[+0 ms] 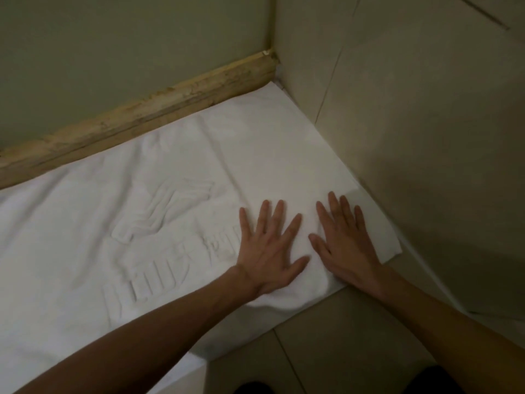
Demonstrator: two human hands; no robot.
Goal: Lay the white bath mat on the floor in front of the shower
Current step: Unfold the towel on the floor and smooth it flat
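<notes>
From the head view, the white terry bath mat (85, 223) lies spread on the floor. Its far edge runs along a worn, yellowish raised kerb (136, 118) under a pale green panel (113, 52). Its right end reaches into the corner, against the foot of a beige tiled wall (426, 137).

Both hands rest flat on the mat's right end, side by side and just apart. The left hand (267, 251) and the right hand (345, 243) each have straight, spread fingers pressing down, gripping nothing.

An embossed raised pattern (170, 206) shows in the cloth left of the hands, with a few soft creases across it. The near edge bulges slightly below the left wrist. Beige floor tiles (326, 351) lie bare in front — the light is dim.
</notes>
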